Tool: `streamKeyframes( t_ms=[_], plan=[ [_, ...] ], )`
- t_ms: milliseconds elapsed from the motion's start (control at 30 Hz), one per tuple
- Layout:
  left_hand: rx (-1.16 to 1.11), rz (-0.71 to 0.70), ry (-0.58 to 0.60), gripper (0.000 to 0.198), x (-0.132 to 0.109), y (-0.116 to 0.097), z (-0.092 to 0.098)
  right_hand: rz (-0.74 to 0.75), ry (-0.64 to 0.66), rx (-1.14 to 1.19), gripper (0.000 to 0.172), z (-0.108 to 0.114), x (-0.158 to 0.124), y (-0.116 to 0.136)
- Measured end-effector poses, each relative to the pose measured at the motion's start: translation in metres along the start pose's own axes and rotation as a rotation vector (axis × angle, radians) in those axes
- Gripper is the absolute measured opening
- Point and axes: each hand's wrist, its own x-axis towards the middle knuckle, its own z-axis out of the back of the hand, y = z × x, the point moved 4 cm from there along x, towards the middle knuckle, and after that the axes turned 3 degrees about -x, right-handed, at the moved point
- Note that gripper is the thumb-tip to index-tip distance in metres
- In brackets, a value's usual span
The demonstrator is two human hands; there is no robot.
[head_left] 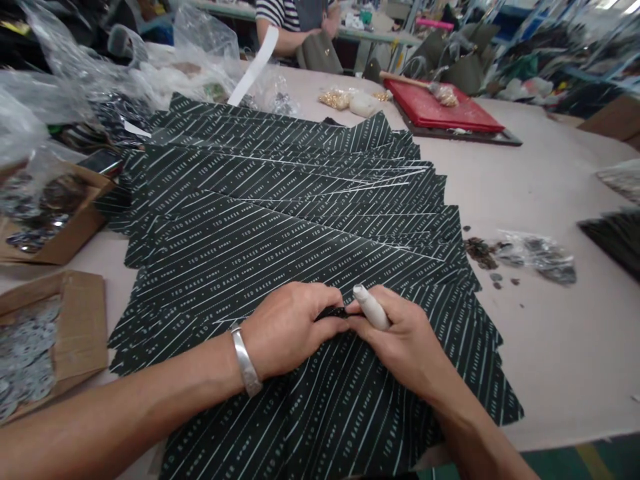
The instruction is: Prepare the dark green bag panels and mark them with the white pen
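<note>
Dark striped printed fabric pieces (pixel 280 247) lie in a wide overlapping pile on the table. My left hand (pixel 295 327), with a silver bracelet at the wrist, pinches a gathered edge of the nearest piece. My right hand (pixel 395 333) meets it at the fingertips and pinches the same fabric. A white-wrapped tool (pixel 371 308) is also held in my right hand, its blunt end pointing up and left. Its other end is hidden behind the fingers. The fabric between the hands is folded, and what lies inside the fold cannot be seen.
Cardboard boxes of metal parts (pixel 80 327) stand at the left, below clear plastic bags (pixel 205 40). A red board (pixel 440 107) lies at the back right. Small dark discs (pixel 481 253) and a bag (pixel 545 257) sit right of the pile. Across the table is a person (pixel 285 27).
</note>
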Motion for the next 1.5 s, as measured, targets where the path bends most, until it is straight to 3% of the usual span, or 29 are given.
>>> streamKeyframes(
  t_ms=[67,133,267,433,633,733,933,1133,1333,1500],
  plan=[
    [0.066,-0.059,-0.002,0.007,-0.003,-0.002,-0.003,0.162,-0.049,-0.096,0.022,0.003,-0.003,0.008],
    [0.141,-0.103,-0.015,0.006,-0.007,-0.004,-0.004,0.261,-0.007,-0.136,0.031,0.003,-0.006,0.012],
    [0.324,-0.152,-0.054,0.007,-0.016,-0.009,-0.007,0.314,0.079,-0.183,0.021,-0.002,-0.012,0.015],
    [0.439,-0.241,-0.134,0.013,-0.032,-0.014,-0.012,0.398,0.005,-0.274,0.017,-0.009,-0.025,0.016],
    [0.358,-0.238,-0.204,0.016,-0.045,-0.009,-0.016,0.534,-0.086,-0.323,0.022,-0.014,-0.037,0.022],
    [0.384,-0.279,-0.311,0.017,-0.050,-0.013,-0.013,0.575,-0.146,-0.396,0.024,-0.015,-0.042,0.027],
    [0.455,-0.527,-0.539,0.022,-0.069,-0.032,-0.008,0.787,-0.298,-0.560,0.020,-0.007,-0.064,0.043],
    [0.464,-0.663,-0.596,0.024,-0.086,-0.036,-0.012,0.764,-0.259,-0.573,0.024,-0.007,-0.073,0.040],
    [0.455,-0.655,-0.657,0.022,-0.089,-0.038,-0.013,0.789,-0.296,-0.588,0.018,-0.007,-0.074,0.046],
    [0.433,-0.587,-0.563,0.026,-0.086,-0.038,-0.012,0.785,-0.307,-0.659,0.015,-0.003,-0.077,0.052]
  ],
)
